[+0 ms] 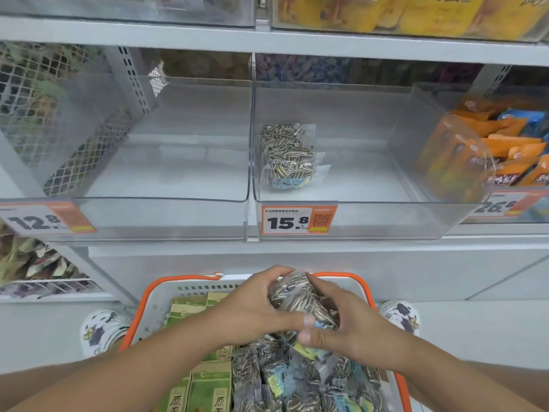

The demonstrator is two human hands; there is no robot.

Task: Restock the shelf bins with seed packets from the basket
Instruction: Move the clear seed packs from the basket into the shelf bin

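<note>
Seed packets are what's getting moved here, and the step in hand looks like the pickup, w/ the drop-off into a bin not yet done.

Biggest thing first: the shelf [267, 40] fills the whole upper half of the frame. On it, centre-left, an acrylic bin [154, 203] w/ a 12.8 price tag [44, 220] at its left, nothing visible inside. Right next to it, centre-right, a second clear bin [356, 215] tagged 15.8 [298, 220], holding only a small stack of striped sunflower seed packs [285, 157] at its left side. Far right, a bin of orange snack bags [505, 150].

Bottom centre: the orange-rimmed basket [142, 304] on the floor, green packets [205, 382] on its left side, clear striped seed packs [312, 388] piled on the right.

Both hands sit just above the basket, lower centre. Left hand [252, 304] and right hand [353, 319] are both curled around one clear seed packet [300, 298], gripping it from either side, lifted off the pile.

Imo it matches the stack in the 15.8 bin, so the next move prob calls for raising it up and forward over that bin's front lip and laying it beside or on the stack there. Lots left in the basket, so early days.
</note>
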